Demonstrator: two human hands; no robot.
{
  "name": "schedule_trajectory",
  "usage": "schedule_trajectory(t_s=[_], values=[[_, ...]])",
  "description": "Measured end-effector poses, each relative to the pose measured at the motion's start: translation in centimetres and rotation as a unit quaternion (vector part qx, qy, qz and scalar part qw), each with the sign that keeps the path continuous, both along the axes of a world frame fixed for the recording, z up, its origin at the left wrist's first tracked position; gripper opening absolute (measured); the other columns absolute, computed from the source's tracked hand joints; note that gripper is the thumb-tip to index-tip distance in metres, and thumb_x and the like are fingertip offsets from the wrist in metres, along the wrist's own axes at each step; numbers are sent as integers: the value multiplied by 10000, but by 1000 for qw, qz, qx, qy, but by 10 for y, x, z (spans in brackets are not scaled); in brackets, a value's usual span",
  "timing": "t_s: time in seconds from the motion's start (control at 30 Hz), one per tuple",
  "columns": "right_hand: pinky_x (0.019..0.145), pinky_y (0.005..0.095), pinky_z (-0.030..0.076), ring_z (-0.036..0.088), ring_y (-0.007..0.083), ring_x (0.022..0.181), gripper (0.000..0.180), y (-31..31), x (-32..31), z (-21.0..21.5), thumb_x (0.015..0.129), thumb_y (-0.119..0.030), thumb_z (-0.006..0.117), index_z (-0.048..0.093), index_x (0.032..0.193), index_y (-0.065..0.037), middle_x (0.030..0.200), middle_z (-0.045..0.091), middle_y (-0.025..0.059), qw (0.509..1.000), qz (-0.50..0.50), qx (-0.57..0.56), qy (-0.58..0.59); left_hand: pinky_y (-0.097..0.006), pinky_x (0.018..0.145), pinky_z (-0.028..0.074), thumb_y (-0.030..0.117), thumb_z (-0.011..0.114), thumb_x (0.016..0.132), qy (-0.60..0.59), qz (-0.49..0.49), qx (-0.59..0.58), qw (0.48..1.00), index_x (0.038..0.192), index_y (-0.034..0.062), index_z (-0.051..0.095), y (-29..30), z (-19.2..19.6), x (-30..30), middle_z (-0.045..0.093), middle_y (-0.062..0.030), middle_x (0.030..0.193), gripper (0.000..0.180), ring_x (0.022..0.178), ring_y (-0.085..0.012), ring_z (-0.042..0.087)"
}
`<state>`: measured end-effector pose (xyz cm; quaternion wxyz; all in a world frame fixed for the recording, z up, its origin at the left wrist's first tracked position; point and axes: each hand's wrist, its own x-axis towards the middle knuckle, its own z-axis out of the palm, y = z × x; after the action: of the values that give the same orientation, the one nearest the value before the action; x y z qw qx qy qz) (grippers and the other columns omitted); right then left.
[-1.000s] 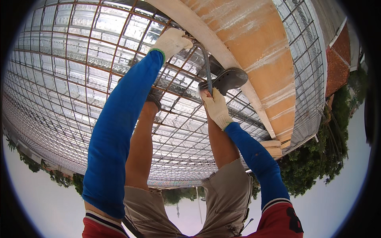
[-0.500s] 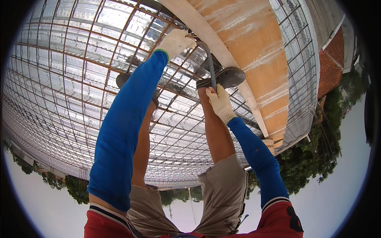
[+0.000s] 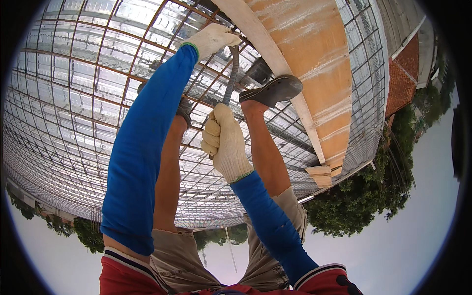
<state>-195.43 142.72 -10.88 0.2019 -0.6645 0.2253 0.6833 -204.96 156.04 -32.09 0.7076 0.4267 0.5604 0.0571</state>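
Observation:
My right hand [image 3: 223, 140], in a cream knitted glove, is wrapped round the lower part of a dark, ribbed steel bar [image 3: 232, 76] between my legs. The bar rises from my fist, curving toward the edge of a wooden board, and its upper end is by my left fingers. My left hand [image 3: 211, 40], gloved too, reaches down to the rebar mesh [image 3: 125, 73] beside the board. Its fingers are bent together; what they pinch, if anything, is hidden. Under the mesh lies shiny ribbed metal sheeting.
A pale timber edge [image 3: 263, 42] borders an orange-brown plywood panel [image 3: 314, 69] on the right. My dark clog [image 3: 278, 91] rests against that edge. More mesh runs beyond the panel. A short wood block [image 3: 320, 175] sits near the panel's end, with trees [image 3: 354, 196] past it.
My right hand has moved left, away from my right shin, swinging the steel bar's lower end with it. My left hand has shifted slightly left and farther up the picture.

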Motion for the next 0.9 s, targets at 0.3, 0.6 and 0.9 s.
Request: schedule_trajectory(t_s=[0.3, 0.6, 0.9], values=[[492, 250, 370, 454, 44, 571, 274, -32, 15, 41, 999, -208, 683, 476, 886, -66, 731, 476, -14, 946, 307, 20, -106, -306, 659, 544, 173, 604, 981, -108, 571, -146, 800, 1072, 29, 742, -109, 38, 25, 745, -61, 961, 220, 779, -159, 702], [422, 278, 352, 454, 60, 498, 163, -5, 40, 16, 994, -202, 655, 548, 951, -88, 673, 502, -37, 901, 368, 11, -229, -284, 606, 546, 195, 646, 978, -41, 482, -229, 844, 1274, 29, 674, -169, 66, -45, 740, -96, 885, 340, 670, -148, 684], [443, 283, 403, 511, 83, 527, 182, -27, 29, -30, 990, -143, 678, 512, 961, -75, 708, 535, -6, 892, 388, 60, -226, -286, 705, 508, 231, 614, 998, -99, 348, -207, 909, 1145, 87, 674, -123, 67, 5, 720, -11, 923, 215, 764, -78, 607]])
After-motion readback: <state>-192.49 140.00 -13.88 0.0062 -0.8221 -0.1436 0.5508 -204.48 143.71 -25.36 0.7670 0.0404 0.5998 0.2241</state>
